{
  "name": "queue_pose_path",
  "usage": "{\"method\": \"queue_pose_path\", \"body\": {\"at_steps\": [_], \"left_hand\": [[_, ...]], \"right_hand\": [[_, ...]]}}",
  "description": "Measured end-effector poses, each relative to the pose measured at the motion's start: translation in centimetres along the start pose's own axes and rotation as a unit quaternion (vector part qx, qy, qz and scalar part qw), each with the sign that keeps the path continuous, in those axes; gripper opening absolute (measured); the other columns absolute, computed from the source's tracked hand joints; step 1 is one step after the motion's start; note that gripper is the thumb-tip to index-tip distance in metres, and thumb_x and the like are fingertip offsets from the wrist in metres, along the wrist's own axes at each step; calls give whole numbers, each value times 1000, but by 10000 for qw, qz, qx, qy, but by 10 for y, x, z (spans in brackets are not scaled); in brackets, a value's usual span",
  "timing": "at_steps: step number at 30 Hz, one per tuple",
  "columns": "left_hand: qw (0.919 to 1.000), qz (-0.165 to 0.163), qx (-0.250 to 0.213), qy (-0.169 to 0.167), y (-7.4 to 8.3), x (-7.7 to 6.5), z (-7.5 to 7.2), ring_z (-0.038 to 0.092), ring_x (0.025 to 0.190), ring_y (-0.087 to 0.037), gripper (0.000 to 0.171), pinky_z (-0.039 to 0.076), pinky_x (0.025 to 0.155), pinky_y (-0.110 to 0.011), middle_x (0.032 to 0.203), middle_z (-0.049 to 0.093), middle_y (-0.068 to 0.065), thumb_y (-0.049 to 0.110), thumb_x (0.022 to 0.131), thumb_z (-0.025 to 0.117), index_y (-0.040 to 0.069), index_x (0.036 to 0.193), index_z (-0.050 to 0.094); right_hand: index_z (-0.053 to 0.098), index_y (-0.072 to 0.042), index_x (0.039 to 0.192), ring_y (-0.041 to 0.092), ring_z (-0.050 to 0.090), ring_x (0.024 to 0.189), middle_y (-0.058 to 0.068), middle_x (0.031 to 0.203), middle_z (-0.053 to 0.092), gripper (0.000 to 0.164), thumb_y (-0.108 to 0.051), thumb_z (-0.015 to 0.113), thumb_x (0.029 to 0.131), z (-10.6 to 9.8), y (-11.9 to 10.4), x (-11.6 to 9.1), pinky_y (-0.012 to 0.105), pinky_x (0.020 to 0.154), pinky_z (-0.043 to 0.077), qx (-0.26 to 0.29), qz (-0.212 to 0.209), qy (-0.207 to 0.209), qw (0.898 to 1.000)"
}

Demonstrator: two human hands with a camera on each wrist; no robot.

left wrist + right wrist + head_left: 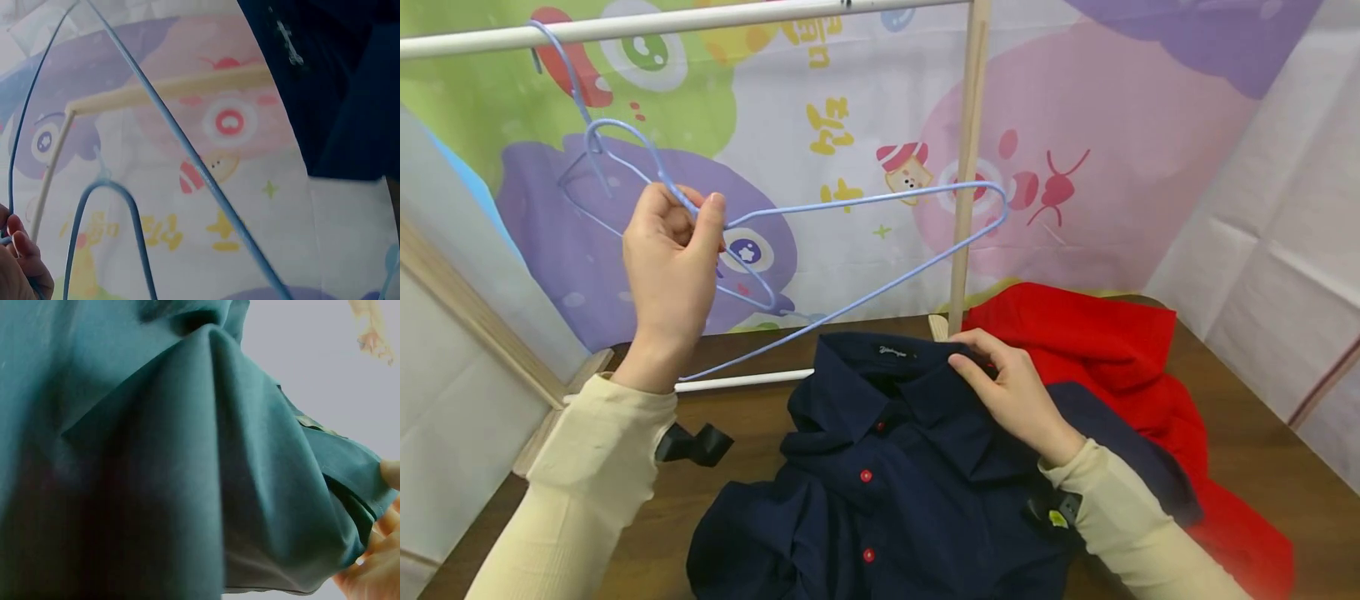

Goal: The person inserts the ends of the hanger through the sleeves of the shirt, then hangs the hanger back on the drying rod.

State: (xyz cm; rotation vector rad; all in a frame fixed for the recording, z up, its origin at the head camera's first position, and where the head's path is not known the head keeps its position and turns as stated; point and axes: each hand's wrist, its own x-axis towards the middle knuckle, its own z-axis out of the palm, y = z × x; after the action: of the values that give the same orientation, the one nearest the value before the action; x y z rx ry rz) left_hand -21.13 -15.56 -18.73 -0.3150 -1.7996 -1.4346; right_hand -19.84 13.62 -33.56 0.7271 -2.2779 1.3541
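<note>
My left hand (672,250) pinches a light blue wire hanger (865,200) at the base of its hook, in front of the rack. The hanger's long body stretches right, its lower arm passing just left of the shirt collar in the head view. With thumb and fingers my right hand (1018,392) holds the collar of a navy shirt (917,492) with red buttons. The collar stands raised, its label showing, while the body and sleeve drape toward me. In the right wrist view the navy cloth (262,487) fills most of the picture, gripped at the right edge.
A second blue hanger (576,83) hangs from the white rail (715,18) at the upper left. The rack's wooden post (967,167) rises behind the collar. Red clothing (1097,350) lies at the right on the brown table (647,525). A cartoon-printed cloth (865,100) covers the back.
</note>
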Motion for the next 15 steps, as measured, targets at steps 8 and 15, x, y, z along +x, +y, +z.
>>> {"method": "queue_pose_path", "body": {"at_steps": [8,15], "left_hand": [[9838,-564,-1679,273,6,-4,12,43,43,-8,15,37,46,-17,49,49,1,9,85,61,11,75,50],[9630,-576,-2534,719,13,-7,23,43,43,-11,16,34,44,-18,49,48,-3,6,83,63,6,74,49]], "right_hand": [[60,-14,110,10,53,72,-2,89,65,22,-10,58,88,0,-9,-1,23,66,44,72,-129,-59,9999],[61,-12,108,9,55,76,-1,92,66,21,-10,59,88,0,-12,-2,24,71,46,113,-103,-56,9999]]}}
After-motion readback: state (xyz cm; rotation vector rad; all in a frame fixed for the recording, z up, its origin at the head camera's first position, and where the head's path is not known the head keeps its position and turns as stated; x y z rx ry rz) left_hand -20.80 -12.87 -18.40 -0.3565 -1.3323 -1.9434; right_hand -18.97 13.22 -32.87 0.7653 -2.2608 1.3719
